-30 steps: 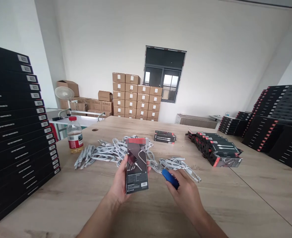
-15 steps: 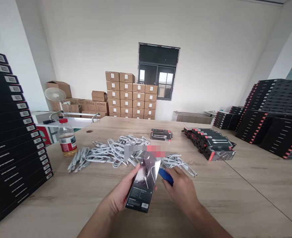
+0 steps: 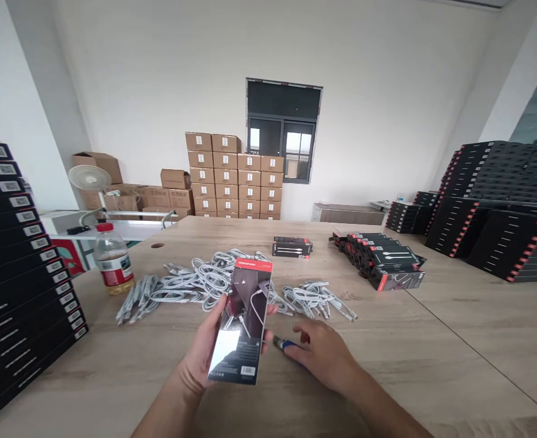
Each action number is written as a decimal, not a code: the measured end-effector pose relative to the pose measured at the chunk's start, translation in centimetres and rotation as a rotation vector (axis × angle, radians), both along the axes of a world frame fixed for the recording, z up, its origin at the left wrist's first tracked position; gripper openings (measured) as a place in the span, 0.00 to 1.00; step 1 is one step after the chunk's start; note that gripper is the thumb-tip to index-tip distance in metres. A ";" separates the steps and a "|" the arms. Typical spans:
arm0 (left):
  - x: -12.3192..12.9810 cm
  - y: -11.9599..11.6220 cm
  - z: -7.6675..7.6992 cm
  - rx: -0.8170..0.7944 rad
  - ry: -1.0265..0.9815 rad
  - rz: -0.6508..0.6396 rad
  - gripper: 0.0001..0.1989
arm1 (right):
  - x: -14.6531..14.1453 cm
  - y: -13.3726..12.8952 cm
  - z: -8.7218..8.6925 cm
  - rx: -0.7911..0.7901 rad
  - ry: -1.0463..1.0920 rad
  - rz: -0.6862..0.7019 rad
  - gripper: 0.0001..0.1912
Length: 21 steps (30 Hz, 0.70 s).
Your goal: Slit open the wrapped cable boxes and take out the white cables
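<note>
A tall black box with a red top edge is held tilted in my left hand, its thumb on the left edge and fingertips showing on the right edge. My right hand, to the right of the box, has a blue-handled tool low at the tabletop under its thumb, the metal tip pointing left toward the box. The forefinger is raised off the tool. Behind the box lie bundles of white cables, with another pile of cables to the right.
One black box lies behind the cables on the wooden table. Several boxes are heaped at the right. Tall black stacks stand left and right. A red-capped bottle is at the left.
My left hand has turned the box more face-on and moved it slightly left. The blue tool has gone lower and left with my right hand, whose grip has loosened. The view has shifted slightly.
</note>
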<state>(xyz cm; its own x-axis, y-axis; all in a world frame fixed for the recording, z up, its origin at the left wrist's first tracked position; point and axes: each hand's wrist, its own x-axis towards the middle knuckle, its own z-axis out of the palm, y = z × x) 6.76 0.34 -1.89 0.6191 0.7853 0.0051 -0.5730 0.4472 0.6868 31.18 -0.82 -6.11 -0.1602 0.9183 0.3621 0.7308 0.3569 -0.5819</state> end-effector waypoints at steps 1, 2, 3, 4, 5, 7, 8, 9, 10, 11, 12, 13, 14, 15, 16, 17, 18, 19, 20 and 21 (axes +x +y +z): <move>0.2 0.0 -0.2 0.008 0.004 -0.028 0.33 | 0.0 0.1 0.4 -0.065 0.146 0.029 0.14; 0.3 -0.1 -0.4 0.008 0.015 -0.055 0.33 | 0.0 0.3 0.8 -0.119 0.303 0.061 0.19; 0.5 0.0 -0.7 0.000 0.034 -0.084 0.35 | -0.1 0.4 1.2 -0.165 0.454 0.094 0.23; 0.7 0.0 -0.9 -0.015 0.059 -0.115 0.37 | -0.2 0.4 1.5 -0.207 0.586 0.121 0.26; 0.8 0.0 -1.2 -0.032 0.086 -0.147 0.39 | -0.3 0.4 1.8 -0.250 0.692 0.137 0.27; 1.1 0.0 -1.6 -0.062 0.128 -0.184 0.41 | -0.5 0.2 2.0 -0.307 0.815 0.155 0.26; 1.2 0.1 -1.7 -0.072 0.145 -0.195 0.41 | -0.6 0.1 2.0 -0.311 0.839 0.165 0.25; 1.3 0.0 -1.8 -0.077 0.158 -0.202 0.41 | -0.6 0.0 2.0 -0.304 0.844 0.174 0.23; 1.4 0.0 -1.9 -0.080 0.165 -0.207 0.41 | -0.7 0.0 1.9 -0.289 0.837 0.177 0.22; 1.4 0.0 -1.9 -0.080 0.166 -0.206 0.41 | -0.7 0.0 1.9 -0.267 0.819 0.176 0.21; 1.5 -0.1 -1.9 -0.079 0.162 -0.200 0.41 | -0.8 0.0 1.9 -0.240 0.797 0.172 0.21; 1.5 -0.2 -1.9 -0.074 0.151 -0.187 0.40 | -0.8 0.2 1.9 -0.208 0.775 0.166 0.21; 1.5 -0.2 -1.8 -0.066 0.135 -0.167 0.39 | -0.8 0.3 1.9 -0.173 0.759 0.158 0.21; 1.5 -0.2 -1.7 -0.056 0.120 -0.147 0.38 | -0.7 0.4 2.1 -0.135 0.751 0.148 0.21; 1.5 -0.1 -1.6 -0.043 0.111 -0.127 0.37 | -0.4 0.5 2.2 -0.095 0.752 0.136 0.21; 1.5 0.0 -1.5 -0.030 0.109 -0.106 0.36 | 0.1 0.3 2.5 -0.055 0.761 0.120 0.21; 1.6 0.1 -1.3 -0.023 0.114 -0.079 0.34 | 0.9 -0.1 2.7 -0.015 0.773 0.094 0.21; 1.7 0.1 -1.0 -0.026 0.120 -0.036 0.33 | 2.0 -0.8 2.9 0.028 0.777 0.057 0.21; 1.8 0.1 -0.6 -0.044 0.125 0.021 0.30 | 3.6 -1.9 2.9 0.076 0.770 0.006 0.20; 2.1 0.1 -0.1 -0.071 0.132 0.087 0.28 | 5.6 -3.4 2.9 0.130 0.749 -0.061 0.20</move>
